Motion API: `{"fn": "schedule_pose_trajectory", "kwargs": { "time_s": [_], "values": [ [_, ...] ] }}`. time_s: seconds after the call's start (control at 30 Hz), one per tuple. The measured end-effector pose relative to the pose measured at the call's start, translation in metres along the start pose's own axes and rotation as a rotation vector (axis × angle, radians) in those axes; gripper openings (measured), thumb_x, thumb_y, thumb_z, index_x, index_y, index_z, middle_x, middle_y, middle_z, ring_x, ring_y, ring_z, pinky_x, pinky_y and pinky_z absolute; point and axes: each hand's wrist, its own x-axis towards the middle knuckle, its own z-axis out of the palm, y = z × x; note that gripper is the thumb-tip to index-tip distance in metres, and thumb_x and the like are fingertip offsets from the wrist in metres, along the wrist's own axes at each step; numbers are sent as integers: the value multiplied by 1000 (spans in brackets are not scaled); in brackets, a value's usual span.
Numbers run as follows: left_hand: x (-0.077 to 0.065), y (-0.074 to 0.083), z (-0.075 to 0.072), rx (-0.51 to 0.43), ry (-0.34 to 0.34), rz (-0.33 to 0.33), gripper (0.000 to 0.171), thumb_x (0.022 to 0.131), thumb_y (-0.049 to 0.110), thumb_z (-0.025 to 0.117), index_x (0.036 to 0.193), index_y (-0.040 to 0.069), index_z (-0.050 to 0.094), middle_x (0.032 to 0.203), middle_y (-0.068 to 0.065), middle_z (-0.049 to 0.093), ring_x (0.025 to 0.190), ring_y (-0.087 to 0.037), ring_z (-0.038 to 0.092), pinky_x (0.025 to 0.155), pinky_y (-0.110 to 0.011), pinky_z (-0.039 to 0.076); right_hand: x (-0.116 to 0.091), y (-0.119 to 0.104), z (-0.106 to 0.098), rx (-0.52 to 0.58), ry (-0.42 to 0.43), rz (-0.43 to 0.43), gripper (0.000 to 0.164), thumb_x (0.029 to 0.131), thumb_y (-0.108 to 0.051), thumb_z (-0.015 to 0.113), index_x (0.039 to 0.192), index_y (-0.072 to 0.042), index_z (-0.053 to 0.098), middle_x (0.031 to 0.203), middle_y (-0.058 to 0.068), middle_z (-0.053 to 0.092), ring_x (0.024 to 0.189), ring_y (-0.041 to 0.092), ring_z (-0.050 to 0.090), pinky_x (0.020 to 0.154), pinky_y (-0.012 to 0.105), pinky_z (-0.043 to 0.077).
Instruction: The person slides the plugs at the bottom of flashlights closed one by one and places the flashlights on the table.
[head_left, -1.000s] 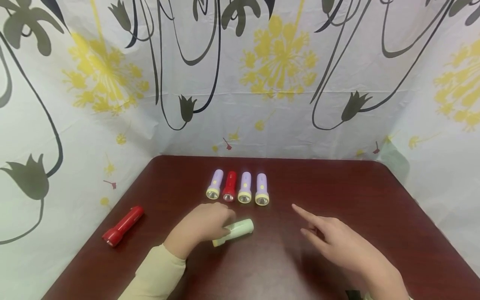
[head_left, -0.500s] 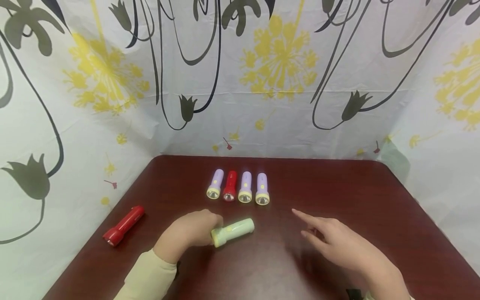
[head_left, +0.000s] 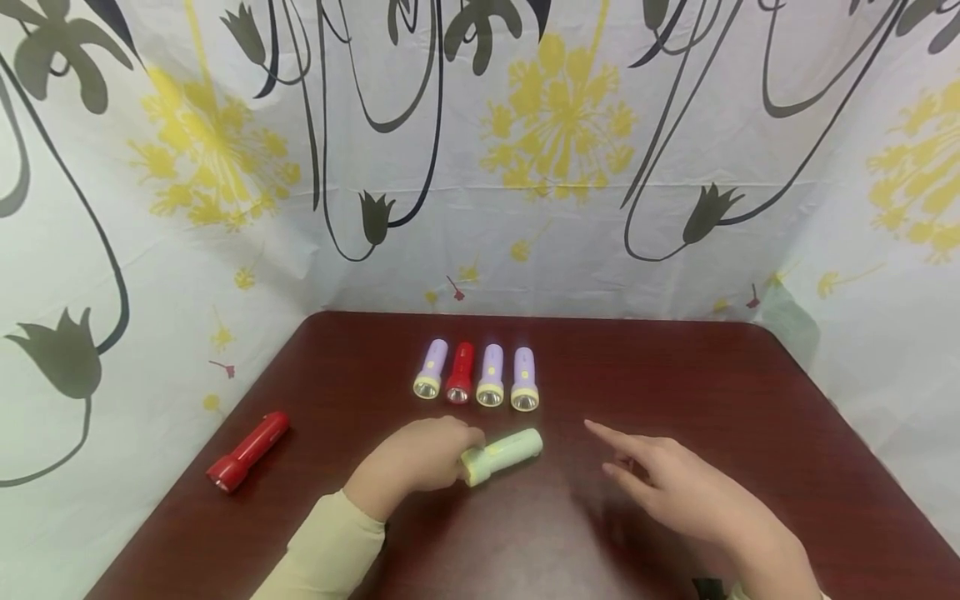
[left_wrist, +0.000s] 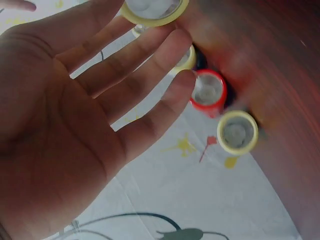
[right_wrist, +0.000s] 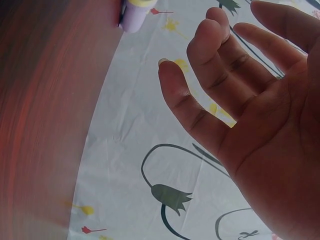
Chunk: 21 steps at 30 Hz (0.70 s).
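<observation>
In the head view my left hand pinches a pale green flashlight by its yellow-rimmed lens end. The flashlight's other end points right and slightly away from me. From the left wrist, its lens shows at the top edge between thumb and forefinger, while the other fingers reach out beneath it. My right hand hovers over the table to the right, forefinger extended and nothing held; the right wrist view shows its palm and loosely bent fingers.
Behind my left hand lies a row of flashlights: a purple one, a red one and two more purple ones, lenses toward me. Another red flashlight lies near the left edge of the dark table. Patterned sheeting surrounds the table.
My left hand first slid left along the pale green flashlight to its lens end. It then shifted right, carrying the flashlight with it. The right hand has barely moved.
</observation>
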Motion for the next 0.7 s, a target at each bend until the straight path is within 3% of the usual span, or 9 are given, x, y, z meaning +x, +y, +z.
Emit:
{"fn": "schedule_pose_trajectory", "kwargs": {
  "time_s": [0.17,0.33,0.47,0.7],
  "values": [
    [17,9,7,87,42,33,21,87,20,84,101,23,70,81,9,62,72,-10,54,66,-30,50,0,0,-1,2,-10,11,55,107,-28,65,160,-25,49,114,-10,77,91,-8,61,75,25,50],
    [35,22,17,268,170,88,17,89,27,82,97,24,68,79,8,65,69,-10,60,59,-32,51,0,1,-2,5,-9,3,55,107,-28,64,160,-25,49,111,-10,77,90,-8,61,74,25,50],
    [49,34,25,402,272,157,15,90,26,80,100,24,69,80,8,69,70,-12,64,61,-32,54,0,3,-2,4,-1,-13,54,107,-27,64,160,-24,50,107,-11,76,87,-8,60,73,24,49],
    [68,56,31,500,315,271,16,92,23,79,105,28,70,79,12,70,66,-9,64,58,-26,52,-2,5,-4,3,-5,-12,60,107,-27,65,163,-25,44,102,-14,75,89,-8,61,73,25,52]
  ]
}}
